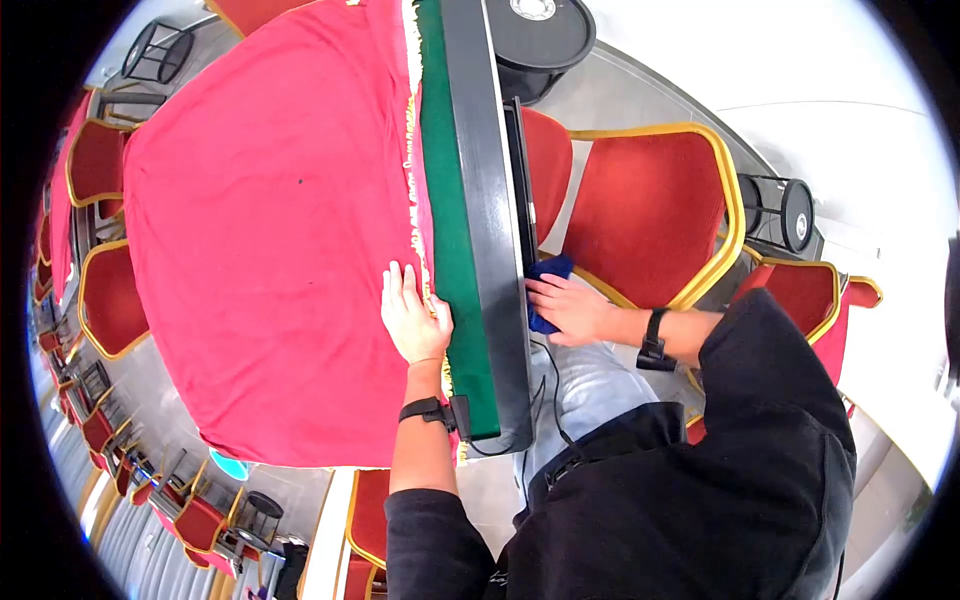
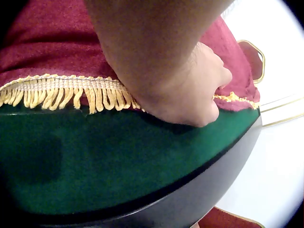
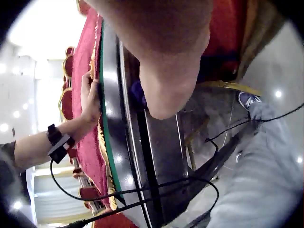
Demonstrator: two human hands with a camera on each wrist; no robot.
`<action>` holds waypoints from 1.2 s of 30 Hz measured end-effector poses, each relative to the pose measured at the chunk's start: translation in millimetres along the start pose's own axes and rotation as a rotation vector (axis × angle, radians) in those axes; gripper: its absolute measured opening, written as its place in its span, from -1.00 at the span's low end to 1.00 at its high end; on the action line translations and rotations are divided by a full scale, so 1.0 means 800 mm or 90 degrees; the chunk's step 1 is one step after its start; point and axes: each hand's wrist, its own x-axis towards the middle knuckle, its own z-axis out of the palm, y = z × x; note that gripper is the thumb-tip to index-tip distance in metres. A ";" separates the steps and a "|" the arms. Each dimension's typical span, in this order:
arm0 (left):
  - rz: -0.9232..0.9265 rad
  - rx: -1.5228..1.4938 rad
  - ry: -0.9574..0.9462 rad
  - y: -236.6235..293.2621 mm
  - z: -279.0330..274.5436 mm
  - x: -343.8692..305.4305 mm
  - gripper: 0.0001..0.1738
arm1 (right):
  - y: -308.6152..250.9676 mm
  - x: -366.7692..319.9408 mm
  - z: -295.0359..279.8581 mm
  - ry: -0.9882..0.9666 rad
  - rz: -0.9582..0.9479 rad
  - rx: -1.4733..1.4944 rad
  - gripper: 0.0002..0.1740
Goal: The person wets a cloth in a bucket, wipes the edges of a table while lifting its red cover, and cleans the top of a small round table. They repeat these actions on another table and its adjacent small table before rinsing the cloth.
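A red cloth (image 1: 290,220) with a yellow fringe (image 2: 71,92) covers most of a table, leaving a strip of green felt (image 1: 462,250) and a dark edge bare. My left hand (image 1: 415,318) lies on the cloth beside the fringe, fingers extended in the head view. At the table's side, my right hand (image 1: 572,308) rests on a dark blue cloth (image 1: 552,268), its fingers spread over it by an open drawer or ledge (image 1: 520,180). In the right wrist view the blue cloth (image 3: 138,95) is partly hidden behind the right hand (image 3: 171,90).
Red chairs with gold frames stand beside the table, one (image 1: 650,215) close to the right arm. A round black stand (image 1: 540,40) is near the table's far end. Thin black cables (image 3: 142,189) hang by the table's side and the person's legs.
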 end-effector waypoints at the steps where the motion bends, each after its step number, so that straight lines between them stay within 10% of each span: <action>1: 0.003 0.000 0.005 -0.001 0.001 -0.001 -0.31 | 0.009 0.006 -0.001 0.003 -0.040 -0.057 -0.23; 12: -0.049 -0.078 -0.089 0.000 -0.023 0.019 -0.32 | 0.074 0.076 -0.033 0.061 -0.044 -0.200 -0.51; 15: -0.032 -0.105 0.044 -0.010 -0.013 -0.002 -0.30 | 0.088 0.089 -0.042 0.088 -0.032 -0.219 -0.46; 25: -0.037 -0.189 0.023 -0.006 0.003 -0.015 -0.24 | 0.081 0.061 0.052 0.243 0.295 -0.044 -0.41; 31: -0.040 -0.168 0.048 -0.007 0.005 -0.017 -0.24 | 0.096 0.034 0.063 0.196 0.569 0.478 -0.39; 34: -0.039 -0.154 0.045 -0.007 0.004 -0.016 -0.24 | 0.068 0.035 0.062 0.364 0.750 1.195 -0.36; 36: -0.041 -0.185 0.012 -0.006 -0.008 -0.010 -0.26 | 0.063 0.032 0.070 0.282 0.645 1.418 -0.31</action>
